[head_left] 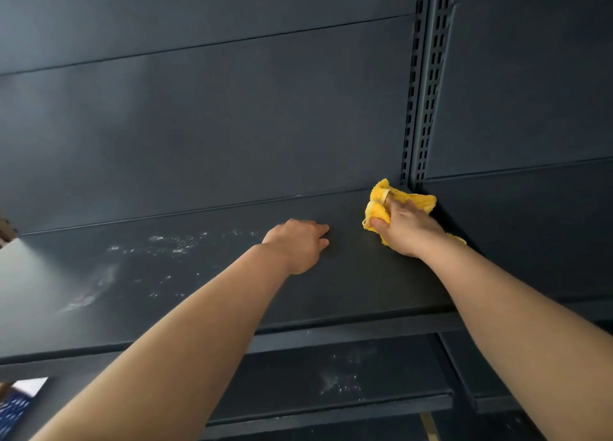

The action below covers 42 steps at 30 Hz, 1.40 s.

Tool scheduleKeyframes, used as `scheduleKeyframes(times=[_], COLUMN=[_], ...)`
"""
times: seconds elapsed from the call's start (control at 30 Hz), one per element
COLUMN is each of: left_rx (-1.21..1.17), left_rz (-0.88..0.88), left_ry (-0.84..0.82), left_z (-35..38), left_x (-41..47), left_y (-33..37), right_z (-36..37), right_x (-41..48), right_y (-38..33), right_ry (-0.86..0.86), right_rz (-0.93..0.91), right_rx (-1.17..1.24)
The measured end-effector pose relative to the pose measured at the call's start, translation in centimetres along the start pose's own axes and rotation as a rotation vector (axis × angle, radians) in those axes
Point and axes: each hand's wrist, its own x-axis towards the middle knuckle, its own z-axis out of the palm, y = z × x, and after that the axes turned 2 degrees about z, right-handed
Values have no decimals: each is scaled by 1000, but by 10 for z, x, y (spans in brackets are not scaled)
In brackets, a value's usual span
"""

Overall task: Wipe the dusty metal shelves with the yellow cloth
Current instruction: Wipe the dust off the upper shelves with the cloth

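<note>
View from above and behind two bare forearms reaching onto a dark grey metal shelf (348,275). Right hand (406,228) clenched around a bunched yellow terry cloth (378,208), pressing it into the far right corner of the shelf, just beside the slotted grey metal upright (428,92) and touching the dark back panel (199,125). Left hand (300,243) empty, resting palm down and loosely spread on the shelf, near the cloth but apart from it, seemingly bracing. White dust specks and smears (159,245) across the left half of the shelf; right part near the hands looking clean. More white dust (341,382) on the lower dark shelf (381,404) beneath. Judged step: wiping the upper shelf, corner in hand. Likely next: dragging the cloth leftward across the dusty patch, with the left hand lifted out of the way.
</note>
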Motion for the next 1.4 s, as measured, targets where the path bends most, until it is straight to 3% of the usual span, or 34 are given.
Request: scheduleKeyframes(times=[0.23, 0.57, 1.07, 1.4], left_rx=[-15, 61, -7, -14], left_rz=[-63, -102, -423, -327], left_ry=[129, 121, 150, 211], left_z=[3, 2, 4, 6], left_x=[12, -12, -101, -149], left_y=[-8, -19, -89, -130], right_z=[2, 15, 45, 68], right_x=[53, 68, 17, -60], right_y=[-2, -48, -131, -191], right_ry=[10, -38, -197, -197], right_rz=[-119, -283, -477, -506], right_rx=[-35, -68, -48, -56])
